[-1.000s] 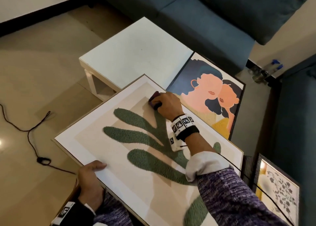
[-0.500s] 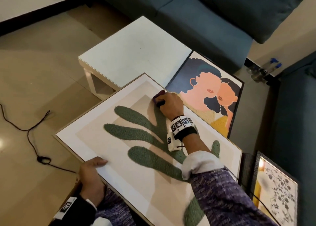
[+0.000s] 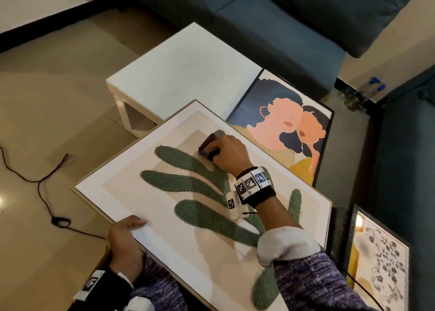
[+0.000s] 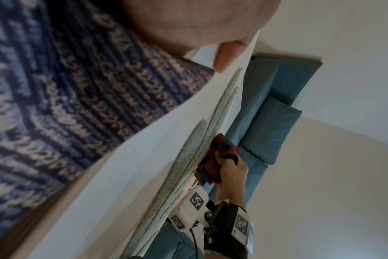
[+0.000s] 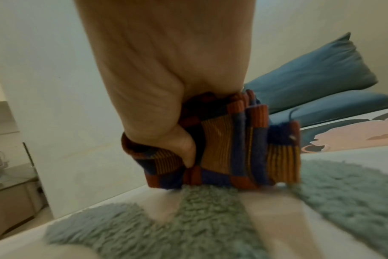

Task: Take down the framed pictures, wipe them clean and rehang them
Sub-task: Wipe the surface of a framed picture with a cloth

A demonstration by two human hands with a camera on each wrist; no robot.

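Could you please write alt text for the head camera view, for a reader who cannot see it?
A person's right hand presses a folded cloth onto a large leaf picture, while the left hand grips its near edge. Beyond are a white table, a portrait picture and a blue sofa; a floral picture is at right.

Leaf picture (image 3: 150, 197): pale frame, green tufted fronds, tilted face up. Striped cloth (image 5: 244, 149) bunched, pressed on its far part. Faces picture (image 3: 282, 120) flat beyond. Floral picture (image 3: 381, 259) at right.
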